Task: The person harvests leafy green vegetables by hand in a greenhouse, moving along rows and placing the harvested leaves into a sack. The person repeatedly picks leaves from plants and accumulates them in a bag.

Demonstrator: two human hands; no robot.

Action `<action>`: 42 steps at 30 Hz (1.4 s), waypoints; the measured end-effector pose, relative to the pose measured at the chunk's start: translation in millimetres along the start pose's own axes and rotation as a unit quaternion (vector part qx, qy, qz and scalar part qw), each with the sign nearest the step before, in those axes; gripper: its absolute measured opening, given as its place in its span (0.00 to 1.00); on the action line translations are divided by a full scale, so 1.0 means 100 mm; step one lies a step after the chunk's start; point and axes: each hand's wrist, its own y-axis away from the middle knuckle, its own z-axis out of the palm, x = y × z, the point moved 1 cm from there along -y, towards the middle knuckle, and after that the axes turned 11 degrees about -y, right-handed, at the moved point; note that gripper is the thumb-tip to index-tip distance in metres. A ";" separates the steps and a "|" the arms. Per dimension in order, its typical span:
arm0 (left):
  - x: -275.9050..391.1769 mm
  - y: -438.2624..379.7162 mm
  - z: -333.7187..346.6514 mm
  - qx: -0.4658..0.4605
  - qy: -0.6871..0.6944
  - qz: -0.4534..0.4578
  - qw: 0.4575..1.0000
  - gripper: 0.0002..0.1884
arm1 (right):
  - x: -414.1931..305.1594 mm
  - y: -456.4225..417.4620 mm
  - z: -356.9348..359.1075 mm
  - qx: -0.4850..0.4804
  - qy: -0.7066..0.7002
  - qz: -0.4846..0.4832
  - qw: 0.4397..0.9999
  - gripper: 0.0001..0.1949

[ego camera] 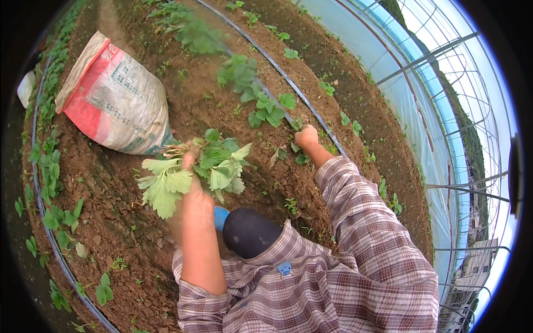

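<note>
My left hand (195, 179) is closed round a bunch of uprooted strawberry plants (166, 183); their leaves spread to both sides and pale stems and roots stick out at the top. Off to the right, my right hand (306, 136) is closed at the base of a small strawberry plant (297, 124) in the soil, beside a drip hose; its fingertips are partly hidden. Just above and left of that hand, leafy strawberry plants (266, 111) grow in the bed.
A red and white woven sack (125, 102) with printing lies on the soil at upper left. Drip hoses (287, 79) run along the beds. More strawberry plants (54, 166) line the left bed. Plastic sheeting (410, 108) and metal hoops bound the right side. My knee (250, 233) is below.
</note>
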 end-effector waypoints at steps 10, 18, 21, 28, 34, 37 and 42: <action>-0.03 0.00 0.03 -0.001 0.000 -0.035 0.999 0.17 | -0.11 -0.20 -0.21 -0.266 0.215 -0.196 0.919 0.17; -0.08 0.03 0.08 0.006 -0.038 -0.026 0.999 0.22 | -0.17 -0.02 -0.19 -0.304 0.332 -0.279 0.848 0.15; -0.06 0.03 0.09 0.008 -0.047 -0.030 0.998 0.22 | -0.15 0.02 -0.12 -0.264 0.336 -0.294 0.855 0.13; -0.06 0.01 0.02 0.010 -0.010 -0.045 0.999 0.19 | 0.13 -0.02 0.06 -0.109 0.169 -0.211 0.957 0.12; -0.05 0.06 0.09 -0.004 -0.017 -0.059 0.998 0.19 | 0.60 -0.72 -0.40 -0.073 -0.256 -0.062 0.962 0.12; -0.05 -0.01 -0.03 0.001 -0.028 -0.031 0.999 0.21 | -0.02 -0.14 -0.97 -0.077 -0.447 -0.048 0.890 0.09; -0.14 -0.07 -0.01 -0.021 -0.040 -0.051 0.998 0.21 | -0.33 0.54 -1.39 -0.076 -0.275 -0.258 0.923 0.09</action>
